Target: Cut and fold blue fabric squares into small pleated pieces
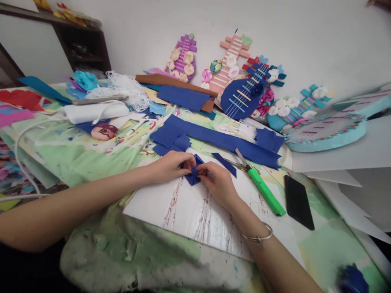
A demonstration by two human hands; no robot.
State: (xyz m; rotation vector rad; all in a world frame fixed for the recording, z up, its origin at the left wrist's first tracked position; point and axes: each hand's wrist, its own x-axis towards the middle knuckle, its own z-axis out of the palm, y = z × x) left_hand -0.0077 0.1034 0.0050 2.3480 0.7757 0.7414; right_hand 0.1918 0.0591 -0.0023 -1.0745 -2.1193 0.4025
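Note:
My left hand and my right hand meet over a white board on the table. Both pinch a small folded piece of dark blue foam between their fingertips. A loose blue foam strip lies just behind my right hand. Green-handled scissors lie to the right of it. A bracelet circles my right wrist.
Long blue foam sheets lie behind the hands. A black phone rests at the right. Several foam guitar crafts lean on the wall. White cord, a white cable and coloured scraps cover the left side.

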